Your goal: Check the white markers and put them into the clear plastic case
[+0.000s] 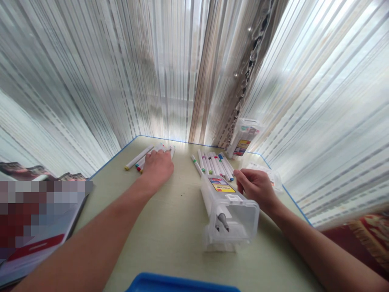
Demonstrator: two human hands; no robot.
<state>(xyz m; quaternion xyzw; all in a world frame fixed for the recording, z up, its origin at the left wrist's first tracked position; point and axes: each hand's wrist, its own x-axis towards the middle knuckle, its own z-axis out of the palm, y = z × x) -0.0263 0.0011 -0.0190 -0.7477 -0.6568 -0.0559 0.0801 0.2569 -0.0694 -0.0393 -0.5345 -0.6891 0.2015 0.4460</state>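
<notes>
Our left hand [157, 167] lies flat, fingers pressed on the loose markers [142, 157] at upper centre-left of the counter [170, 227], their long axes slanting up-right. Our right hand [255, 185], loosely curled and holding nothing, sits beside the clear marker case [226, 211], near the marker row [214, 163].

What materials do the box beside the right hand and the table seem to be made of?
Box: probably clear hard plastic, slightly glossy; a dark-tipped marker shows through its wall. Table: looks like pale laminate or coated board, matte, with a faint grain and a thin blue edge.
</notes>
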